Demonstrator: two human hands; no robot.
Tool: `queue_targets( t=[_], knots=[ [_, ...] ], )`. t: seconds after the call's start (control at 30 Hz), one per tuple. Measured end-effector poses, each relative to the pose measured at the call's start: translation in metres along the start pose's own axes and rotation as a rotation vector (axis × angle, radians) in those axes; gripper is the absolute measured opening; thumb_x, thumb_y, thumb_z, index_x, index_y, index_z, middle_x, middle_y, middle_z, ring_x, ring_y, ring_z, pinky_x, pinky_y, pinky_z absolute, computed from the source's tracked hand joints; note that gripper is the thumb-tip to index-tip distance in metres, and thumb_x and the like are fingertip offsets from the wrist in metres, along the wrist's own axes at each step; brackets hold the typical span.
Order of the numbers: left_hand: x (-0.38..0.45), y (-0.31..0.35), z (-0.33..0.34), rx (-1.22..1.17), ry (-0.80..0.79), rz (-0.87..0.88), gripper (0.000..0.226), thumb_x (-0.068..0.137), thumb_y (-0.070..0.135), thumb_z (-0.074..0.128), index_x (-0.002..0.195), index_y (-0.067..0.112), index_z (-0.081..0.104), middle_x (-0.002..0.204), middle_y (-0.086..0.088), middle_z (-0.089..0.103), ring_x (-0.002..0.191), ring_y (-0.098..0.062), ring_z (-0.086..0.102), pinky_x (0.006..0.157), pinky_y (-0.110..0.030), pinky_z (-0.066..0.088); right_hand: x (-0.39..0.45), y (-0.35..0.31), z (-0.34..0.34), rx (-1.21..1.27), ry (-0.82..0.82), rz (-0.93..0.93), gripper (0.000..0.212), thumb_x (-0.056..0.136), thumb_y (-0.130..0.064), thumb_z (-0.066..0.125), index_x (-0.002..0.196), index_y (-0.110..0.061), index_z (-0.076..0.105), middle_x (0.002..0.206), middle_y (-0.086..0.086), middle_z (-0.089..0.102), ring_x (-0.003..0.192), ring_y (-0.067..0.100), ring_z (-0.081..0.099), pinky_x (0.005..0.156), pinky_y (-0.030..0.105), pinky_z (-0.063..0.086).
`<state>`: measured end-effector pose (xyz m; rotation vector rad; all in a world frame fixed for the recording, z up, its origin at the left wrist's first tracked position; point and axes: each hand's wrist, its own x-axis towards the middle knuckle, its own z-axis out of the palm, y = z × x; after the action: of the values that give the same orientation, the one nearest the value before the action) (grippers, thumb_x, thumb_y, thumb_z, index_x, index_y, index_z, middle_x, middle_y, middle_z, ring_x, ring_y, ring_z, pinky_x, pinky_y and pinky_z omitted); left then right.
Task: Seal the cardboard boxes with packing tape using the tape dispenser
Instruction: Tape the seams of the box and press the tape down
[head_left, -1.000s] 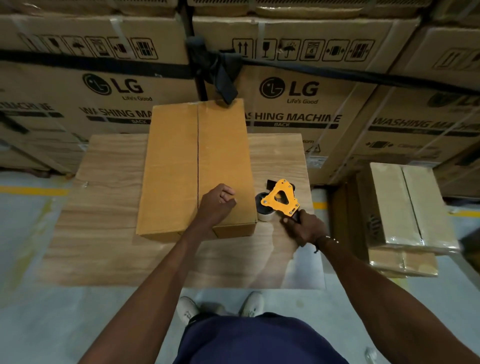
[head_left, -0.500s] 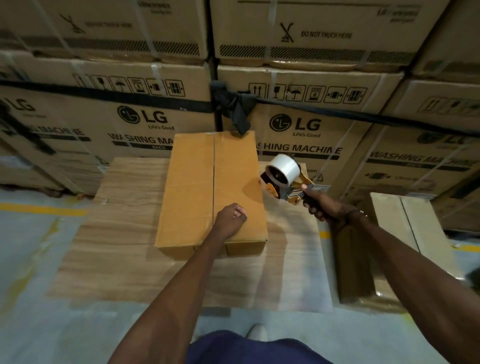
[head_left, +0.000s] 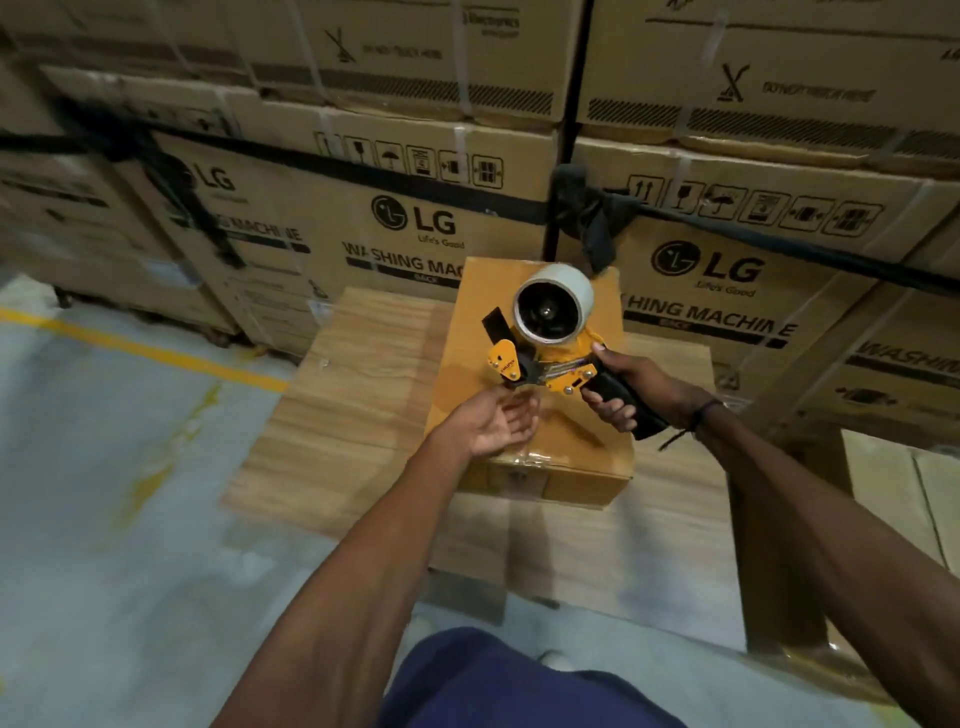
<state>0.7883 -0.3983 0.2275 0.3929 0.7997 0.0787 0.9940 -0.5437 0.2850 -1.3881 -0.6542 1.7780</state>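
While right hand (head_left: 618, 384) grips tape dispenser (head_left: 545, 332), left fingers (head_left: 519, 410) just below.

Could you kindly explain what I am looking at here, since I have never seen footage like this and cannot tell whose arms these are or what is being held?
This is one view from a camera worn on a person's head, looking forward and down, so the two bare arms are the wearer's own. The right hand grips the black handle of a yellow tape dispenser that carries a roll of packing tape. The left hand is open, palm up, just under the dispenser's front end. Below them a closed cardboard box lies on a wooden table. Behind it stand large stacked washing machine cartons.
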Motion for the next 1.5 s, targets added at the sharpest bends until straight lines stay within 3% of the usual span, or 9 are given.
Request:
queue_targets(
  t=[0.17,0.37,0.53,0.63,0.73,0.9,1.13,1.3,1.5],
  knots=[
    [-0.026,0.017,-0.059,0.001,0.149,0.069,0.009,0.102,-0.003,0.051,0.099,-0.001,0.059,0.069,-0.013,0.068,0.064,-0.017,0.064,0.053,-0.029,0.059,0.036,-0.001,0.042,-0.055,-0.092,0.058,0.067,0.099,-0.073,0.035,0.081,-0.011,0.052,0.071,0.003,0.025,0.046,0.009,0.029,0.04,0.021,0.031],
    [-0.04,0.026,-0.085,0.23,0.327,0.255,0.02,0.096,-0.014,0.053,0.088,0.001,0.061,0.077,-0.013,0.067,0.072,-0.017,0.059,0.05,-0.023,0.056,0.059,-0.002,0.069,-0.145,-0.161,0.055,0.066,0.098,-0.075,0.038,0.081,-0.013,0.051,0.067,0.002,0.027,0.048,0.01,0.026,0.043,0.023,0.028],
    [-0.035,0.033,-0.091,0.504,0.492,0.431,0.015,0.088,-0.017,0.065,0.101,-0.01,0.064,0.074,-0.014,0.062,0.045,-0.014,0.063,0.037,-0.022,0.046,0.06,0.002,0.072,-0.181,-0.152,0.105,0.065,0.09,-0.078,0.049,0.079,-0.014,0.05,0.066,0.001,0.029,0.047,0.009,0.027,0.043,0.022,0.028],
    [-0.032,0.033,-0.096,0.646,0.594,0.5,0.023,0.086,-0.013,0.067,0.084,0.008,0.06,0.073,-0.01,0.06,0.047,-0.013,0.06,0.038,-0.023,0.046,0.057,0.004,0.069,-0.207,-0.123,0.14,0.069,0.078,-0.083,0.059,0.077,-0.015,0.051,0.064,0.0,0.03,0.045,0.008,0.028,0.043,0.021,0.026],
    [-0.031,0.036,-0.121,0.826,0.772,0.599,0.036,0.074,0.006,0.087,0.074,0.019,0.054,0.076,-0.004,0.068,0.067,-0.017,0.064,0.056,-0.026,0.053,0.052,0.01,0.055,-0.244,-0.093,0.179,0.075,0.067,-0.087,0.068,0.077,-0.014,0.052,0.064,0.0,0.032,0.045,0.009,0.028,0.043,0.02,0.028],
    [-0.028,0.034,-0.148,0.819,0.719,0.52,0.051,0.062,0.021,0.099,0.082,0.017,0.053,0.08,-0.011,0.077,0.076,-0.028,0.076,0.075,-0.047,0.062,0.047,0.019,0.038,-0.266,-0.088,0.216,0.077,0.066,-0.087,0.069,0.079,-0.013,0.053,0.063,-0.001,0.036,0.046,0.008,0.03,0.042,0.018,0.03],
    [-0.042,0.025,-0.153,0.893,0.765,0.565,0.046,0.069,0.021,0.096,0.086,0.014,0.054,0.08,-0.006,0.072,0.072,-0.016,0.067,0.066,-0.027,0.053,0.061,0.028,0.047,-0.366,-0.156,0.186,0.076,0.072,-0.088,0.062,0.076,-0.013,0.05,0.061,-0.001,0.035,0.047,0.01,0.027,0.045,0.02,0.028],
    [-0.041,0.016,-0.162,0.895,0.775,0.582,0.044,0.071,0.024,0.095,0.088,0.011,0.056,0.075,-0.002,0.066,0.066,-0.011,0.059,0.061,-0.024,0.046,0.073,0.038,0.047,-0.394,-0.211,0.153,0.07,0.086,-0.082,0.054,0.074,-0.013,0.051,0.06,0.002,0.034,0.047,0.013,0.026,0.046,0.024,0.027],
    [-0.038,0.009,-0.17,0.74,0.737,0.467,0.047,0.075,0.03,0.093,0.1,0.006,0.061,0.087,-0.003,0.067,0.081,-0.017,0.064,0.062,-0.023,0.048,0.078,0.038,0.042,-0.397,-0.191,0.18,0.072,0.086,-0.082,0.053,0.078,-0.01,0.053,0.064,0.002,0.034,0.051,0.015,0.024,0.048,0.024,0.027]
  ],
)
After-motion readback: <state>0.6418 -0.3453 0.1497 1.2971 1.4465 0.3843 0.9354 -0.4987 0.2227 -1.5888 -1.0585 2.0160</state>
